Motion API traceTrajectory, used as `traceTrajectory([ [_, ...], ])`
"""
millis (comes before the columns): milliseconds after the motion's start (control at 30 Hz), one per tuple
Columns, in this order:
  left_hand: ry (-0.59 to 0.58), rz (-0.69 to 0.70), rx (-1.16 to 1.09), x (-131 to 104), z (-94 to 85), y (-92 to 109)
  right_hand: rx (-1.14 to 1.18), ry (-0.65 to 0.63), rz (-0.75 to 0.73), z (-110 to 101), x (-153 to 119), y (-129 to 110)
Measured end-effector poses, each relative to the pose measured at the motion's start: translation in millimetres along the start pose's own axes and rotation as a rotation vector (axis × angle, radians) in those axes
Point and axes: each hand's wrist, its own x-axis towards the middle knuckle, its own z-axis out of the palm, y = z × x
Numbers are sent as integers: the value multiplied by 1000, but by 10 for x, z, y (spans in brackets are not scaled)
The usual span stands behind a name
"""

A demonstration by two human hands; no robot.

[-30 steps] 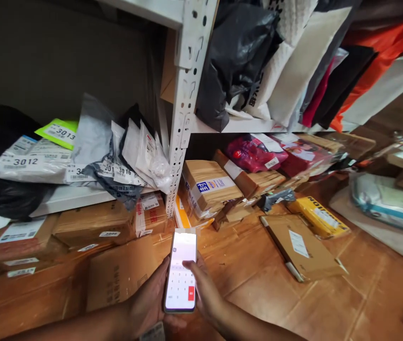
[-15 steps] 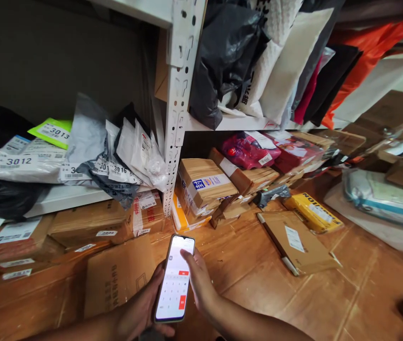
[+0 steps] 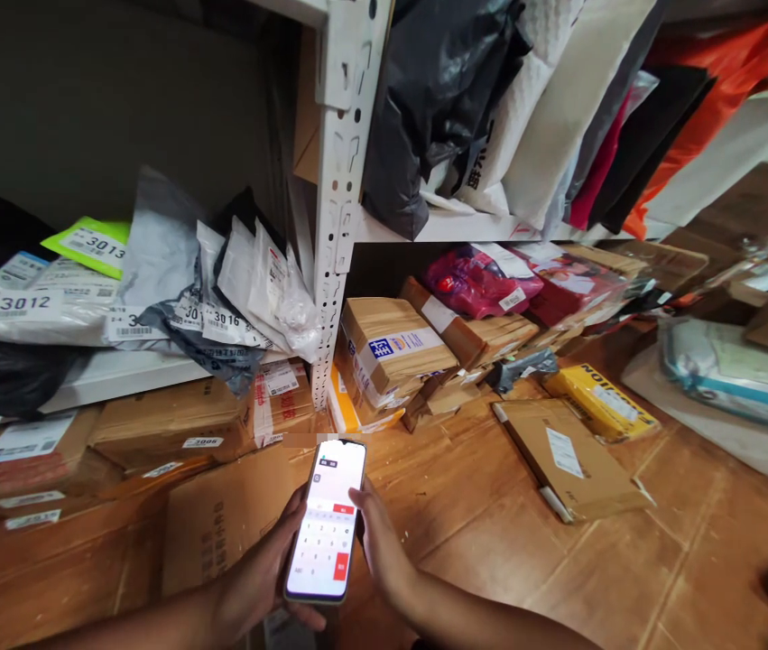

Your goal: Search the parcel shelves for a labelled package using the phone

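Observation:
A smartphone [image 3: 321,528] is held upright at the lower middle, its lit screen showing a number keypad with red buttons and a small dark pop-up near the top. My left hand [image 3: 268,564] is closed around the phone's left side, with fingers showing below its bottom edge. Against the right edge rests my right hand [image 3: 384,546], its thumb at the side of the screen and its other fingers hidden behind the phone. Beneath the hands, a flat brown carton [image 3: 221,515] lies on the floor.
A white perforated shelf post [image 3: 339,199] rises ahead. Numbered parcels [image 3: 24,307] lie on the left shelf; cartons [image 3: 393,348] stand below the right one. A flat cardboard parcel [image 3: 569,460] and a yellow package [image 3: 604,402] rest on the tiled floor [image 3: 492,560].
The phone has moved slightly up and left with both hands. My right thumb has shifted from the upper screen down to its right edge, and a dark pop-up has appeared.

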Motion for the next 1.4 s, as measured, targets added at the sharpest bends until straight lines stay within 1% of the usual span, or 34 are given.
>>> traceTrajectory([
  [100,3,11,-58,21,-40,20,-24,-91,-21,-11,-30,26],
  [200,-3,3,-108,10,-51,37,-29,-136,-27,-34,-43,47],
  [267,21,4,-123,-3,-49,39,-29,-155,-24,-53,-43,56],
  [333,39,18,-94,-8,-47,31,-32,-166,-25,-71,-44,57],
  [500,96,47,73,9,-39,5,-49,-212,-48,-91,-70,24],
  [567,88,45,78,6,-31,20,-56,-228,-47,-96,-75,18],
  [767,-32,8,-48,-44,7,153,-60,-174,-24,-160,-29,81],
  [900,-94,-15,-38,-33,-13,161,-75,-137,16,-183,1,120],
  [967,-99,-24,-28,-15,-40,127,-75,-133,36,-176,11,124],
  [1067,-73,-31,-11,3,-67,82,-63,-120,52,-158,29,118],
  [1133,-64,-35,-9,3,-70,79,-52,-110,58,-149,42,113],
  [1200,-81,-45,-23,-7,-69,94,-43,-103,64,-148,54,110],
  [1300,-102,-63,-49,-22,-70,120,-35,-117,66,-165,67,117],
  [1400,-86,-73,-58,-15,-46,116,-19,-158,69,-194,69,144],
])
